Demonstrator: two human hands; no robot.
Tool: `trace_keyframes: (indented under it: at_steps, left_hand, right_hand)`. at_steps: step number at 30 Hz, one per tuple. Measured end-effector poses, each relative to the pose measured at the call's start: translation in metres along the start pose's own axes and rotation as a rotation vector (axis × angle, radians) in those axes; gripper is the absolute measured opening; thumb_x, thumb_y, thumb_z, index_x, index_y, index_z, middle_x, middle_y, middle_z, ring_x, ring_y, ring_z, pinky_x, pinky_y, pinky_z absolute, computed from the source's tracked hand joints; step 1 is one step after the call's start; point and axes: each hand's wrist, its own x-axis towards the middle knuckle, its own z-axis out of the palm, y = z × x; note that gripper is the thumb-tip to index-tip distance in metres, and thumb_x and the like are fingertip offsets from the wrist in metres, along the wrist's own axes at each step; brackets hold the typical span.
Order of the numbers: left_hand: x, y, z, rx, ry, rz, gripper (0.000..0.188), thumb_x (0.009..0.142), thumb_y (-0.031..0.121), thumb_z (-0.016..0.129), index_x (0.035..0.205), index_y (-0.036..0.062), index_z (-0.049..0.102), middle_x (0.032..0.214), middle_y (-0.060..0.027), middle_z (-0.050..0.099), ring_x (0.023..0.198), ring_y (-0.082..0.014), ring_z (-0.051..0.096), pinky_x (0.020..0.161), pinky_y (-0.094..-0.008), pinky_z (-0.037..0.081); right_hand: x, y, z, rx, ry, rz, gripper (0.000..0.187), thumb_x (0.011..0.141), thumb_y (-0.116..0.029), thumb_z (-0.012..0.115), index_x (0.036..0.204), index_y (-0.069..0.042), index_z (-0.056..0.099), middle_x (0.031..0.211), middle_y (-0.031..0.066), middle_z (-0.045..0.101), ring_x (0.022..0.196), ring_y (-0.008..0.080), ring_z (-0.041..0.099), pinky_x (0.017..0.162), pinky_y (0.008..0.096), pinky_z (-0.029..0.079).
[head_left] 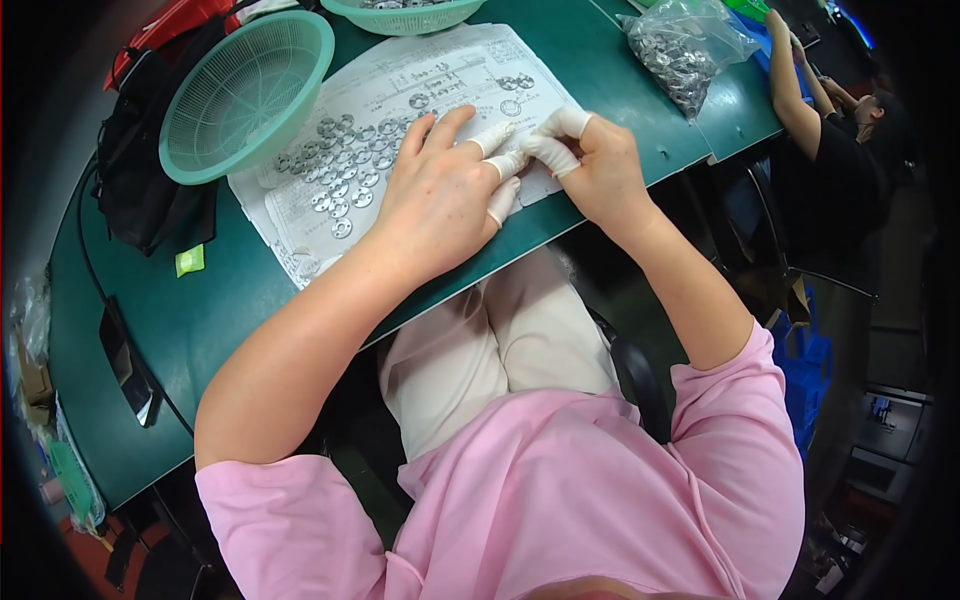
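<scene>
Left hand: the left hand (432, 205) is over the right part of the sheet, palm mostly down; thumb, index and middle finger wear white finger cots (495, 138), while the ring and little fingers are bare and spread.
Right hand: the right hand (608, 172) meets it from the other side, its cotted thumb and index finger bent toward the left fingertips.
Grip: the tips of both hands are drawn close together, nearly closed; whether a small part sits between them cannot be told, as the cots hide that spot.
Metal discs: round, silvery metal discs (361, 197) with holes lie loosely clustered left of the hands; a few others sit apart near the sheet's upper right.
Surface: a printed drawing sheet (290, 232) lies under them on the green table (260, 300).
Containers: a mint mesh basket (245, 100) is beside the sheet's left edge, another basket (400, 24) beyond its far edge, and a clear plastic bag (672, 70) of metal parts to the right.
Good handling: fine fingertip work like this seems best done low over the sheet, with light, even pressure from the cotted tips and the left hand's bare fingers lifted clear of the discs.
</scene>
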Motion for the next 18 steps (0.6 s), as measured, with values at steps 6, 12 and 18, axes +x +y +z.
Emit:
trace_keyframes:
  at_steps: [6,12,18]
  left_hand:
    - [0.0006,-0.0025,-0.0008,0.006,-0.021,-0.011,0.026,0.083,0.021,0.057,0.102,0.0116,0.071,0.105,-0.0125,0.063,0.120,-0.0355,0.045,0.104,-0.0513,0.029]
    - [-0.0001,-0.0004,0.0002,-0.009,-0.020,0.001,0.026,0.082,0.020,0.057,0.102,0.0111,0.071,0.106,-0.0131,0.063,0.121,-0.0359,0.045,0.104,-0.0513,0.028]
    - [-0.0006,0.0000,0.0037,-0.031,0.019,0.003,0.026,0.083,0.020,0.057,0.102,0.0100,0.070,0.105,-0.0147,0.063,0.121,-0.0363,0.045,0.105,-0.0516,0.027]
  right_hand:
    - [0.0010,-0.0048,0.0002,-0.022,0.011,-0.014,0.017,0.080,-0.014,0.072,0.081,-0.001,0.063,0.068,0.0073,0.061,0.058,0.0126,0.056,0.055,0.0258,0.046]
    - [-0.0014,-0.0080,0.0028,-0.077,0.042,-0.025,0.016,0.079,-0.014,0.072,0.081,-0.001,0.063,0.067,0.0082,0.059,0.057,0.0149,0.056,0.055,0.0264,0.046]
    - [-0.0052,-0.0059,0.0029,-0.066,0.050,-0.004,0.014,0.079,-0.013,0.072,0.081,-0.002,0.063,0.068,0.0087,0.060,0.057,0.0160,0.056,0.055,0.0271,0.046]
